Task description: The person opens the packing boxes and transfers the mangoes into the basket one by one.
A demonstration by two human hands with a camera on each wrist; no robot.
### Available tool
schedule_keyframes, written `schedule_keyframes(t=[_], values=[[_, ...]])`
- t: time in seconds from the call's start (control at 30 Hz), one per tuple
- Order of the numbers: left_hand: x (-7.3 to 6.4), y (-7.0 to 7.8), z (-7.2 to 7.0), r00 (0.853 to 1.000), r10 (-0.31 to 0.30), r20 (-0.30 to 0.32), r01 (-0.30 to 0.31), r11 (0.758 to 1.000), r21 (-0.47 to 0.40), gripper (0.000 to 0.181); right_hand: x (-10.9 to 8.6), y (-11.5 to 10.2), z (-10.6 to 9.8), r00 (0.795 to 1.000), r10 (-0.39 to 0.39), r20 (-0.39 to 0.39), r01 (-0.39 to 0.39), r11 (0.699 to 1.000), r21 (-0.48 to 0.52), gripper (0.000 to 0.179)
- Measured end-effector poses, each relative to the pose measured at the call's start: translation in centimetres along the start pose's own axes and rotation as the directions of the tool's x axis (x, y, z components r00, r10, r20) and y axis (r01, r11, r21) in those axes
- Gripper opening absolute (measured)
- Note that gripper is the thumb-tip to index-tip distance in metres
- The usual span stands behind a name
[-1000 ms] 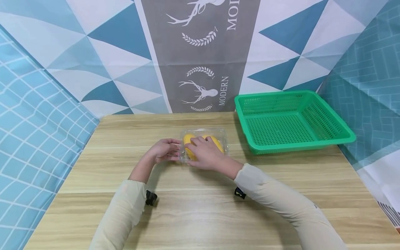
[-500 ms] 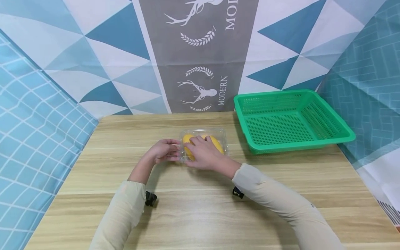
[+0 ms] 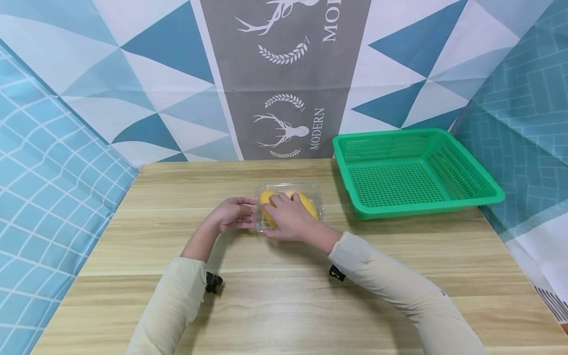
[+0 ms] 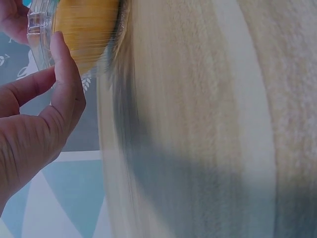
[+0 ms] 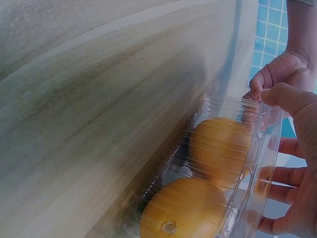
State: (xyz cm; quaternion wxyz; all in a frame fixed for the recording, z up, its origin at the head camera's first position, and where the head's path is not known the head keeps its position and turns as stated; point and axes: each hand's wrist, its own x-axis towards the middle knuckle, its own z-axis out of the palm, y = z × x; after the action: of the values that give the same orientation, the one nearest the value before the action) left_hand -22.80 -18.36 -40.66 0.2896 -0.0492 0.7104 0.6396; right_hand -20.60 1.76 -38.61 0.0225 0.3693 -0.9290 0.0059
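A clear plastic clamshell box lies on the wooden table, holding yellow-orange rounded fruits that look like mangoes. Two of them show through the plastic in the right wrist view, the nearer fruit with its stem scar visible. My right hand rests over the lid, fingers spread on top and thumb at the near edge. At the box's left side, my left hand touches the plastic with extended fingers. In the left wrist view, a fingertip of the left hand meets the box wall. The right hand hides part of the fruits.
A green perforated plastic basket stands at the back right of the wooden table. Patterned cloth hangs behind the table and along both sides. Black wrist-camera mounts show beneath the sleeves.
Both hands stay at the box. The right hand and forearm have shifted very slightly left; the box and basket look unmoved.
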Motion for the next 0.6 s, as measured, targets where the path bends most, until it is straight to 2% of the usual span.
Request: schedule_keyframes(t=[0.3,0.6], values=[[-0.14,0.17,0.11,1.000,-0.005,-0.001,0.005,1.000,-0.006,0.042,-0.02,0.02,-0.07,1.000,-0.003,0.012,0.003,1.000,0.031,0.061],[-0.03,0.05,0.12,1.000,-0.010,-0.008,0.010,1.000,-0.001,0.041,-0.19,0.14,0.29,0.999,-0.032,-0.039,0.033,0.999,0.017,0.055]])
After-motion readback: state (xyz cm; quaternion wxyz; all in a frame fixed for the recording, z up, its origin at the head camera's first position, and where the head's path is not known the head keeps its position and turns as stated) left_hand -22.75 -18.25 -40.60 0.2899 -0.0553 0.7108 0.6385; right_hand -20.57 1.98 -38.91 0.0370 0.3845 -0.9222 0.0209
